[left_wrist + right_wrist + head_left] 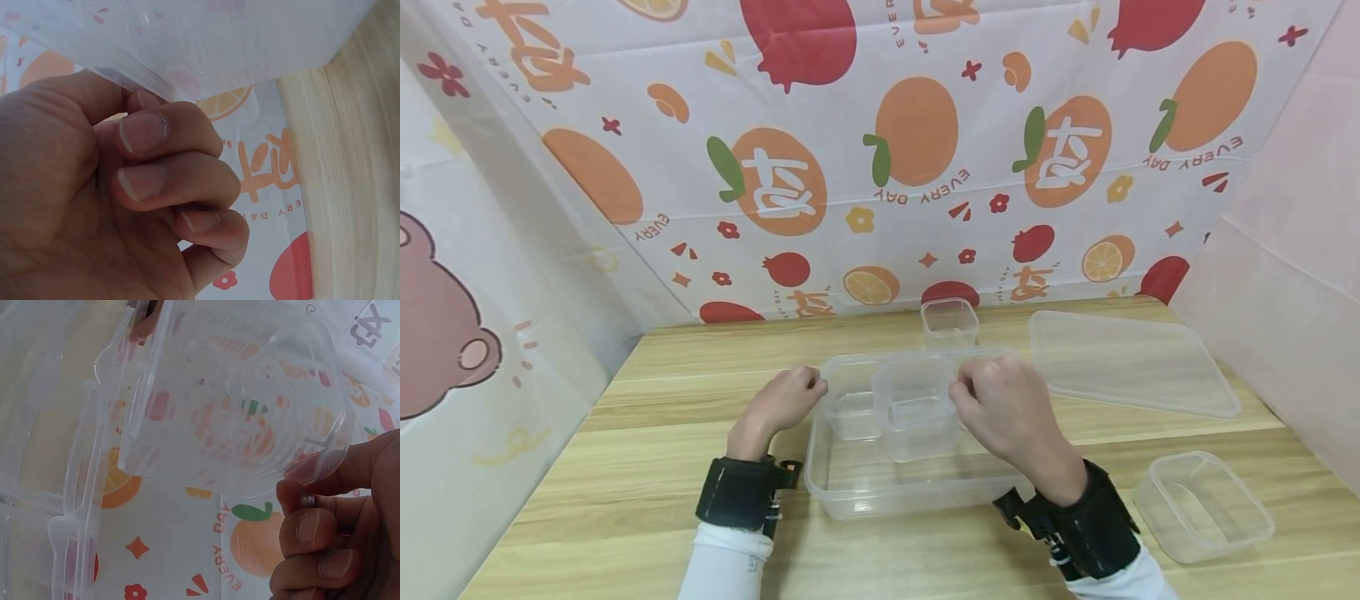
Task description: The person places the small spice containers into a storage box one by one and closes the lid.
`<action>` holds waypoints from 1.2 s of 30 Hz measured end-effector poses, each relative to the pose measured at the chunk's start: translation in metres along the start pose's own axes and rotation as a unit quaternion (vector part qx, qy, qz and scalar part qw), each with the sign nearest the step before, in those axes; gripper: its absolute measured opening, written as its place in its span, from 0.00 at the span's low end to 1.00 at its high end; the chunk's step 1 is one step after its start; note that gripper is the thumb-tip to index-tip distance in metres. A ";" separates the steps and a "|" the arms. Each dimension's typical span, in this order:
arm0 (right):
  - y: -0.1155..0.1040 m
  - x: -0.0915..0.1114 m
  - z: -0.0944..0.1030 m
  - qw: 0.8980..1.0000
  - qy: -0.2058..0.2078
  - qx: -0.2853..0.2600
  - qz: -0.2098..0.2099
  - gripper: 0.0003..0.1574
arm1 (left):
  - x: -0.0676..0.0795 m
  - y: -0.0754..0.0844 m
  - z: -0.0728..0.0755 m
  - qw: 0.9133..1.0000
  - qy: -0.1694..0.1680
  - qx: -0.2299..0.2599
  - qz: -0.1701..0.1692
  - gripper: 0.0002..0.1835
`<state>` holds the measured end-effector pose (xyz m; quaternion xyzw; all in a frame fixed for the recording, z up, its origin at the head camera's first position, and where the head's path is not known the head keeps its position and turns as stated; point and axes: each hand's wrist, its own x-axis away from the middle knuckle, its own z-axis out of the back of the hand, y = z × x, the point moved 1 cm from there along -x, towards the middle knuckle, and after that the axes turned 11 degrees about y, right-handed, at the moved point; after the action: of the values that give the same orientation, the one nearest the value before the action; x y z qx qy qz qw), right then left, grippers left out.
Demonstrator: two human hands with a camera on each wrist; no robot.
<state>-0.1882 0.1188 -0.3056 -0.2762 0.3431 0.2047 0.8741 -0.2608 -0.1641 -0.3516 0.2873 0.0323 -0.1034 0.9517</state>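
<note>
A large clear plastic box (925, 494) stands on the table, with a small clear container (854, 427) in its left part. My right hand (1007, 408) is over the box's right side, thumb and forefinger pinching the edge of another clear container (244, 412). That container shows above the box in the head view, overlapping its middle. At the box's left rim is my left hand (782, 406). Its thumb and forefinger pinch a thin clear plastic edge (150, 81), the other fingers curled; I cannot tell which piece that edge belongs to.
A flat clear lid (1135, 362) lies at the back right. One small container (950, 323) stands behind the box, and another clear container (1206, 512) sits at the front right. Behind the wooden table (625, 467) hangs a fruit-print cloth (842, 150).
</note>
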 end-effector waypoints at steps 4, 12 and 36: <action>-0.002 -0.001 -0.003 1.000 -0.002 -0.003 0.000 0.20 | -0.001 0.000 0.000 1.000 -0.001 0.001 0.002 0.18; -0.008 -0.002 -0.012 1.000 0.002 0.002 0.017 0.20 | -0.001 0.000 0.000 1.000 0.000 0.004 0.003 0.18; -0.021 0.005 -0.031 0.999 -0.035 -0.011 0.012 0.29 | 0.000 0.000 -0.001 1.000 0.003 0.005 -0.005 0.18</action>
<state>-0.1886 0.0842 -0.3208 -0.2746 0.3132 0.2284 0.8800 -0.2609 -0.1637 -0.3522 0.2924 0.0358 -0.1080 0.9495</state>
